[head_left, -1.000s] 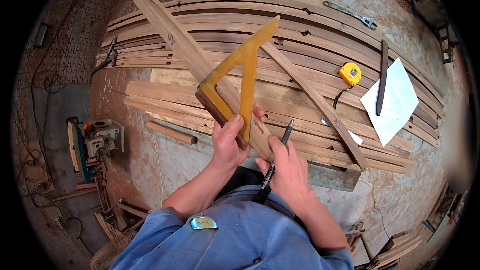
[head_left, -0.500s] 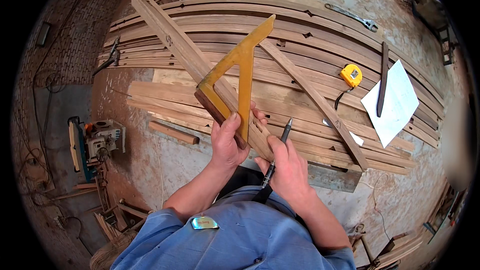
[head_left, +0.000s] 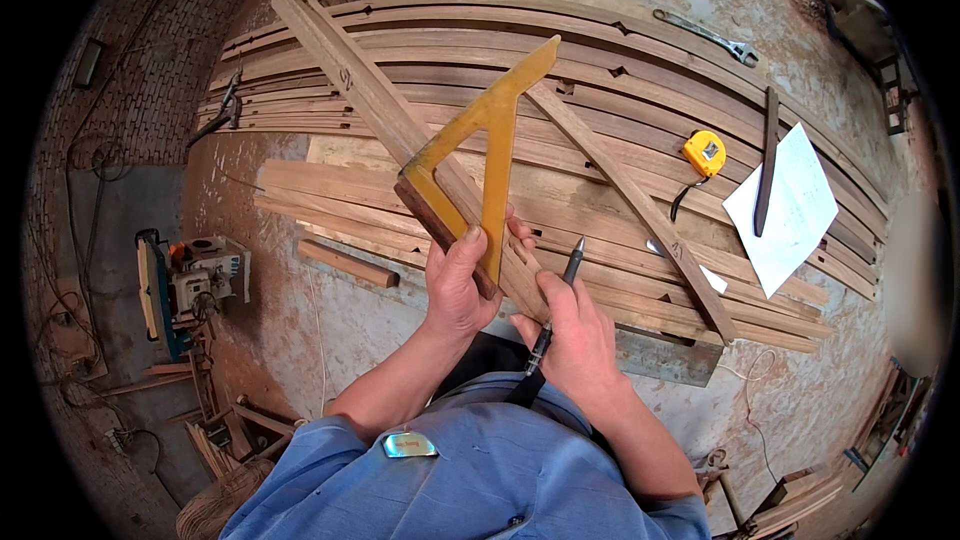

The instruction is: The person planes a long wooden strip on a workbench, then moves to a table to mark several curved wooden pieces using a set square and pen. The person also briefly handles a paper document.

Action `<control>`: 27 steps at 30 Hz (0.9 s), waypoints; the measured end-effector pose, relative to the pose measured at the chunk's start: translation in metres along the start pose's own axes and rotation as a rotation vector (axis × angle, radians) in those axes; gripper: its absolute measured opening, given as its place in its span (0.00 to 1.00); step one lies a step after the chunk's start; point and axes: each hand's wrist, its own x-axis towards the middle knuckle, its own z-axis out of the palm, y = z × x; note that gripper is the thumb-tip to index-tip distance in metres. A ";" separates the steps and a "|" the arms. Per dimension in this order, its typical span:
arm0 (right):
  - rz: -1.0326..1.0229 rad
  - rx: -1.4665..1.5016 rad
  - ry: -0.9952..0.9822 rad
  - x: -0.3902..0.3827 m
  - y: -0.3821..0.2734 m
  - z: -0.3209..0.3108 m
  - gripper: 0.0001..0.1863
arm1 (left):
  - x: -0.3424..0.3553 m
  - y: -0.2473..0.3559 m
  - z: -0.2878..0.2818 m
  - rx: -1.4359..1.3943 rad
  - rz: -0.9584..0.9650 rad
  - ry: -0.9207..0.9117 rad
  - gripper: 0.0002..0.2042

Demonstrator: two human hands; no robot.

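My left hand (head_left: 458, 285) is closed around a yellow try square (head_left: 498, 175) with a dark wooden stock, its thumb pressing on the stock end. Under the square lies a long wooden bar (head_left: 362, 92), slanting up to the far left; the left fingertips show past its right side. My right hand (head_left: 578, 342) grips the bar's near end between thumb and fingers, and a black pen (head_left: 572, 268) lies across that hand, tip pointing away. The square's blade crosses over the bar, and its pointed end reaches out to the right.
Several long notched strips (head_left: 460, 45) cover the bench. A loose slat (head_left: 625, 195) lies diagonally over them. At the right are a yellow tape measure (head_left: 704, 153), white paper (head_left: 795, 210) under a dark stick (head_left: 768, 160), and a wrench (head_left: 708, 35). A power tool (head_left: 205, 275) stands at left.
The bar and the square have swung slightly to the right at their far ends. Both hands keep the same grip, and the pen stays in my right hand.
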 end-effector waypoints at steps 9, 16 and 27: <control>-0.011 0.004 -0.006 0.000 0.002 0.000 0.28 | 0.000 -0.002 0.001 0.006 0.003 0.023 0.17; 0.041 0.019 -0.017 0.001 -0.004 -0.008 0.28 | 0.002 -0.006 -0.004 0.037 0.023 0.026 0.15; -0.318 0.344 0.313 0.013 -0.014 -0.011 0.22 | 0.004 -0.004 0.007 0.222 0.088 0.075 0.17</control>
